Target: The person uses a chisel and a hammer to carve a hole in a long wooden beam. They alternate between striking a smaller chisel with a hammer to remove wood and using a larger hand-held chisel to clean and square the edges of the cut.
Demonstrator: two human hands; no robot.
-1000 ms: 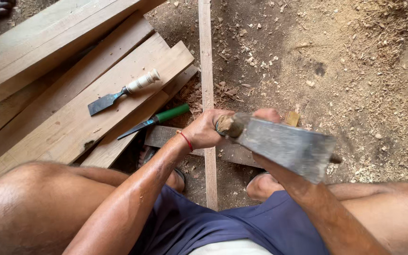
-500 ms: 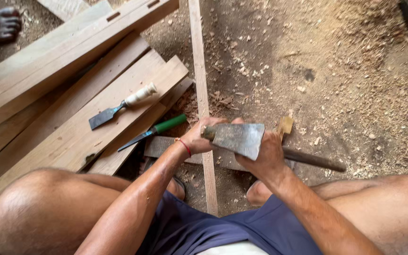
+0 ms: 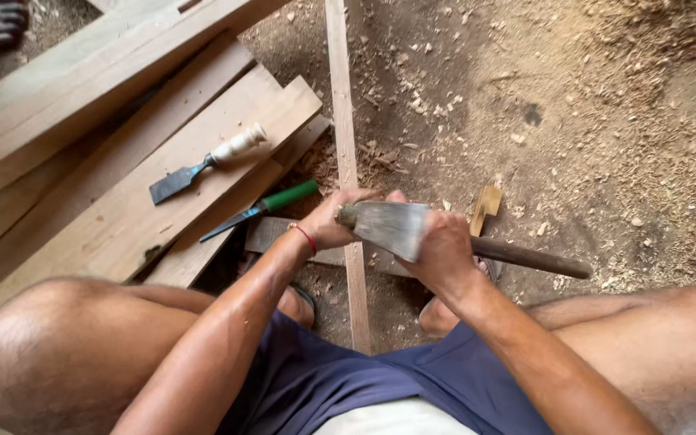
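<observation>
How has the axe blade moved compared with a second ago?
Yes. The axe blade has swung left toward the thin strip; before, it lay well right of the strip, and now its tip reaches it, with the right hand gripping it.

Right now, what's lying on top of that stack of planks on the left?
Two chisels lie on the planks: one with a pale handle and one with a green handle. What lies beneath the top boards is covered, and the person's knee hides the stack's near end.
</observation>
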